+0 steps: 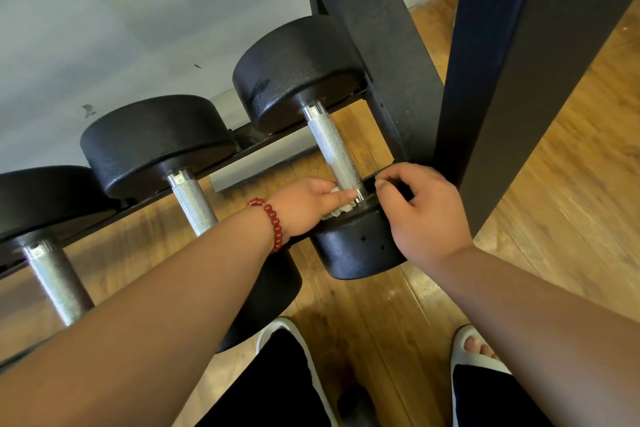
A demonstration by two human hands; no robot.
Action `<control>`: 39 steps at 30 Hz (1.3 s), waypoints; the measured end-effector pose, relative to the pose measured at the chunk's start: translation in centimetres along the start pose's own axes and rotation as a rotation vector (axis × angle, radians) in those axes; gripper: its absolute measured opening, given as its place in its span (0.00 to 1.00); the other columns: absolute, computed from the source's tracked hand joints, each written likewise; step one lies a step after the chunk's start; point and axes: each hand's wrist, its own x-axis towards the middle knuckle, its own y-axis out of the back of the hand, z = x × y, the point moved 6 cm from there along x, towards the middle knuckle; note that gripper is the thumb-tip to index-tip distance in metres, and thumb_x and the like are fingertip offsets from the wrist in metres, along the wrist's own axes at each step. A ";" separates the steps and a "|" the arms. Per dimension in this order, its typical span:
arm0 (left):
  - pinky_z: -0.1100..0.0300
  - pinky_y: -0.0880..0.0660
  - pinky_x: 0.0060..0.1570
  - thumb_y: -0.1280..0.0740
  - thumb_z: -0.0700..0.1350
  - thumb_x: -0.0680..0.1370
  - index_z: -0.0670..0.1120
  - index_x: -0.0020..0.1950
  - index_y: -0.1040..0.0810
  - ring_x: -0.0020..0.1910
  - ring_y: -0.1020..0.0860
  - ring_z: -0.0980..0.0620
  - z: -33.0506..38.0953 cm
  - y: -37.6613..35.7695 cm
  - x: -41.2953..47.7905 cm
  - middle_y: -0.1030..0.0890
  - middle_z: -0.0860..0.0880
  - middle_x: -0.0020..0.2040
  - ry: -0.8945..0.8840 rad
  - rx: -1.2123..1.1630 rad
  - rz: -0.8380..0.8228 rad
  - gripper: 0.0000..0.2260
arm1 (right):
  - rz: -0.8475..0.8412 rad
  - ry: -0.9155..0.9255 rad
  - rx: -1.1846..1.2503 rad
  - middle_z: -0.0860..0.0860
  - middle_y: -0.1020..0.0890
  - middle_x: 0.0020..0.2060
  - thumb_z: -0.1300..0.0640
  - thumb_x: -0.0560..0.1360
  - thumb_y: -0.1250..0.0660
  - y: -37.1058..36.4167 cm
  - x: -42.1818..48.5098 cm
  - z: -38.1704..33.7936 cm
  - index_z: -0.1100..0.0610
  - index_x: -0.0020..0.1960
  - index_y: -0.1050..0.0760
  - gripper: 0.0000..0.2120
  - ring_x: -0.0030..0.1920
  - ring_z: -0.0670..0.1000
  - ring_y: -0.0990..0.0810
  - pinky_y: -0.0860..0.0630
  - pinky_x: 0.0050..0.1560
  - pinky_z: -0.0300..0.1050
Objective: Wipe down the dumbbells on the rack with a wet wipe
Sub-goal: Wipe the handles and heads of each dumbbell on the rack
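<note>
- The rightmost dumbbell (332,146) is lying across the rails of the rack (367,28), just beside the dark front upright (502,80). Its near head (360,253) is overhanging the wooden floor (554,184), close above the slippered feet (467,343).
- The main risk, as I judge it: a wiping push that is turning or dragging the bar forward could be rolling the weight off the rail toward those open toes. The right hand's hold looks like the only thing guarding against that.
- The wet wipe (341,210) is sitting bunched small at the collar, so it could be snagging on the knurled handle and tearing, or skipping the bar's underside.
- Fingers are working in the tight space between head, rail and upright, so a shifting weight could be pinching them.
- The left hand (304,208), wearing a red bead bracelet (273,222), is reaching in from the left. It is holding the wipe under curled fingers and pressing it with an outstretched forefinger against the near end of the handle, where bar meets head.
- The right hand (426,211) is arching over from the right, wrist bent, with fingers curling onto the top rim of the near head and gripping it.
- The middle dumbbell (156,142) and the left dumbbell (45,198) are resting further along the rack, apart from both hands. I cannot tell whether they are clean.
</note>
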 end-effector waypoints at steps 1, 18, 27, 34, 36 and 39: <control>0.49 0.25 0.62 0.31 0.57 0.75 0.49 0.52 0.16 0.51 0.17 0.51 0.0 0.1 0.0 0.14 0.51 0.47 0.000 -0.010 -0.007 0.14 | -0.001 0.000 0.003 0.42 0.21 0.46 0.52 0.76 0.37 0.0 0.0 0.0 0.48 0.48 0.20 0.07 0.49 0.40 0.26 0.31 0.47 0.33; 0.73 0.27 0.41 0.33 0.52 0.78 0.57 0.58 0.26 0.47 0.21 0.60 1.6 1.9 -4.1 0.20 0.57 0.51 -0.229 0.115 0.461 0.09 | -0.030 -0.044 0.035 0.43 0.21 0.48 0.48 0.73 0.40 -0.1 -0.1 0.1 0.45 0.48 0.21 0.10 0.51 0.38 0.27 0.32 0.48 0.31; 0.58 0.53 0.75 0.40 0.51 0.81 0.49 0.77 0.40 0.76 0.52 0.57 4.5 0.8 -2.3 0.46 0.56 0.75 -0.652 0.783 0.365 0.25 | -0.005 -0.016 0.021 0.42 0.21 0.46 0.49 0.75 0.38 0.0 0.0 0.0 0.47 0.48 0.20 0.09 0.50 0.41 0.26 0.30 0.49 0.38; 0.48 0.51 0.74 0.46 0.48 0.81 0.44 0.74 0.34 0.75 0.39 0.43 4.3 0.6 -0.8 0.31 0.43 0.73 -1.087 1.320 0.281 0.22 | 0.002 -0.008 0.024 0.43 0.21 0.46 0.48 0.74 0.39 0.0 0.0 0.1 0.49 0.46 0.20 0.10 0.48 0.42 0.25 0.27 0.50 0.42; 0.48 0.50 0.74 0.45 0.46 0.81 0.44 0.73 0.33 0.74 0.39 0.44 4.1 -0.5 -1.0 0.29 0.43 0.72 -1.186 1.310 0.148 0.21 | 0.003 0.006 0.001 0.44 0.21 0.43 0.46 0.72 0.42 0.0 0.0 0.0 0.50 0.43 0.21 0.13 0.47 0.43 0.24 0.26 0.50 0.44; 0.48 0.48 0.74 0.44 0.46 0.81 0.44 0.71 0.28 0.72 0.34 0.44 5.1 0.1 -0.9 0.25 0.44 0.69 -1.216 1.343 0.075 0.19 | -0.001 0.004 0.003 0.43 0.21 0.43 0.44 0.72 0.43 0.1 0.0 -0.2 0.49 0.42 0.22 0.13 0.45 0.42 0.24 0.26 0.49 0.44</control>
